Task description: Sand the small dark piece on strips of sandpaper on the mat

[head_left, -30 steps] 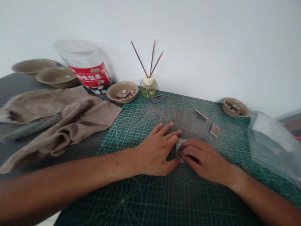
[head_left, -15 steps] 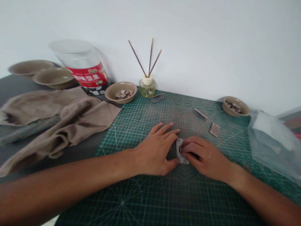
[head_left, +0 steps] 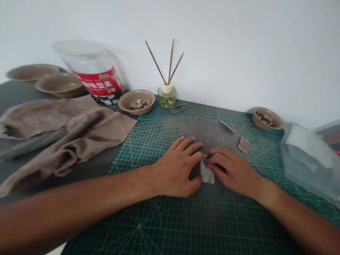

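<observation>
A small greyish-white piece of sheet (head_left: 207, 174) lies on the green cutting mat (head_left: 170, 230). My left hand (head_left: 180, 168) rests palm down with fingers spread, its thumb and forefinger touching the sheet's left edge. Over the sheet's upper part, my right hand (head_left: 231, 170) is pinched around a small dark thing, mostly hidden by the fingertips. To the upper right lie a square brownish piece (head_left: 243, 145) and a narrow strip (head_left: 227, 126).
Bowls of small round pieces stand at the back (head_left: 136, 102) and right (head_left: 267, 118). Also there: a reed diffuser (head_left: 166, 95), a grey folded piece (head_left: 177, 108), a red-labelled jar (head_left: 98, 81), brown cloths (head_left: 101, 131), two more bowls (head_left: 60, 85) and a plastic bag (head_left: 308, 159).
My right hand has moved up along the sheet towards its top edge, so more of the lower part shows. My left hand stays in place. The view has shifted slightly.
</observation>
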Demonstrator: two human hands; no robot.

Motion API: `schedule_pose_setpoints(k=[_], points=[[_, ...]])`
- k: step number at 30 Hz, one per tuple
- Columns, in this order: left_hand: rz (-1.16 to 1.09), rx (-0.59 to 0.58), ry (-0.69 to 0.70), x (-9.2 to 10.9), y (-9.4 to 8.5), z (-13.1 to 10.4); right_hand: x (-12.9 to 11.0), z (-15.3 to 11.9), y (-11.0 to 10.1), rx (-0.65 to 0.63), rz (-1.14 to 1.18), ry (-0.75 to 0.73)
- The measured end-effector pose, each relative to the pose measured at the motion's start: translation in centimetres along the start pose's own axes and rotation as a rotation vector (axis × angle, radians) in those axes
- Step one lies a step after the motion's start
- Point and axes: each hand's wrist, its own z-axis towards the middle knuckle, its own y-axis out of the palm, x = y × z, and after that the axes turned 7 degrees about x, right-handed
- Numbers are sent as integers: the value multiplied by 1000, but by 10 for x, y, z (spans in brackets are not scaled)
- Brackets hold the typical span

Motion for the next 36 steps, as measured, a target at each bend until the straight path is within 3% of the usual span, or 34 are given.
schedule_pose_setpoints(k=[4, 9, 14, 20, 25, 31, 36], points=[[-4, -2, 11, 0, -1, 0, -4, -1, -3, -123, 124, 3], [-4, -6, 7, 0, -1, 1, -4, 1, -1, -54, 37, 39], [-7, 5, 22, 0, 0, 2, -6, -1, -5, -195, 127, 59], [11, 16, 26, 1, 0, 3, -2, 1, -7, -130, 40, 93], [31, 30, 33, 2, 1, 3, -1, -2, -11, -252, 152, 39], [37, 33, 34, 1, 1, 2, 0, 4, -8, -150, 33, 72], [15, 29, 40, 0, 0, 2, -2, 0, -14, -286, 90, 48]])
